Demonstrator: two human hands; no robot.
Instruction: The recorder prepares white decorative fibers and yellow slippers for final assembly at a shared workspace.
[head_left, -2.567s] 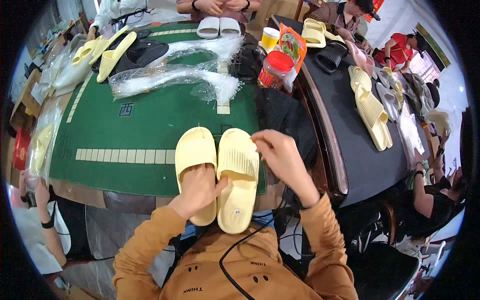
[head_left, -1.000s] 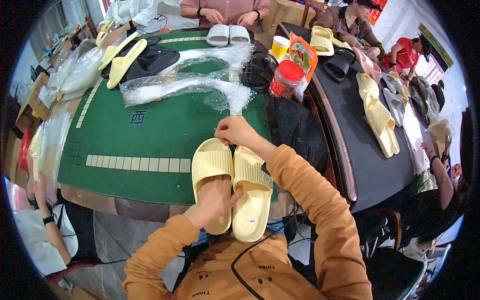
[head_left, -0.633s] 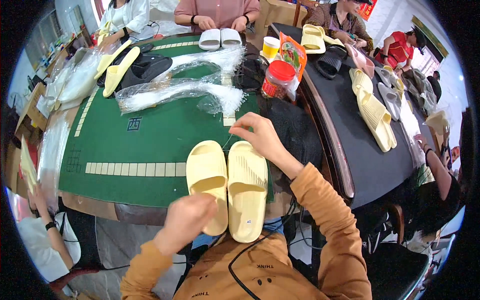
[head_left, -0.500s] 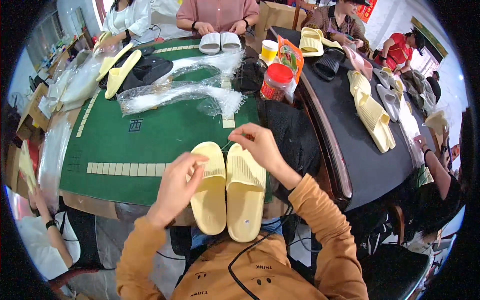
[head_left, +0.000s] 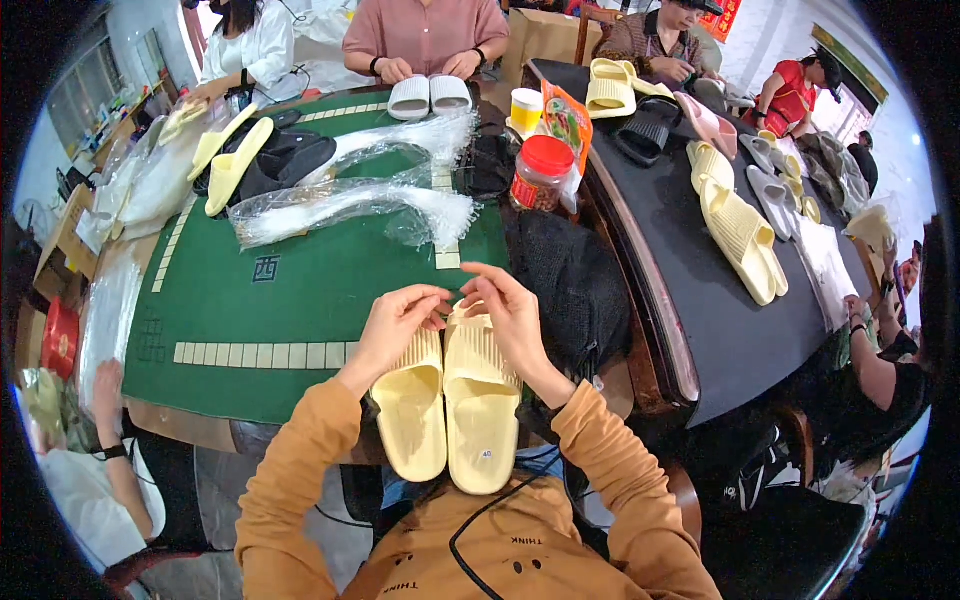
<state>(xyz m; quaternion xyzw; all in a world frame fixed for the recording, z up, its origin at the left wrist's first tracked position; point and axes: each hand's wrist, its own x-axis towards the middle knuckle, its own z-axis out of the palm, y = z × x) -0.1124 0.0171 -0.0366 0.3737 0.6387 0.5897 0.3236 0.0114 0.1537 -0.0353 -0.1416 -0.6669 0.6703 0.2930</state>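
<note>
A pair of pale yellow slippers stands side by side at the table's near edge, toes pointing away from me: the left slipper (head_left: pixel 412 425) and the right slipper (head_left: pixel 482 425). Over their toe ends my left hand (head_left: pixel 398 325) and my right hand (head_left: pixel 510 325) come close together, fingertips pinched. Whatever lies between the fingers is too small to make out. Both hands partly cover the ridged straps. Farther off, bundles of thin white plastic strands (head_left: pixel 445 212) lie in clear bags on the green mat (head_left: pixel 300 310).
A red-lidded jar (head_left: pixel 541 172), a yellow-and-white cup (head_left: pixel 526 110) and an orange packet (head_left: pixel 568 125) stand beyond my right hand. Black mesh fabric (head_left: pixel 570 290) lies beside it. More slippers (head_left: pixel 738 235) cover the dark table at right. Co-workers sit around, one handling grey slippers (head_left: pixel 430 97) opposite.
My left hand has moved right and away from me, joining my right hand over the toes. The thin strand seen earlier near my right fingers is no longer distinguishable.
</note>
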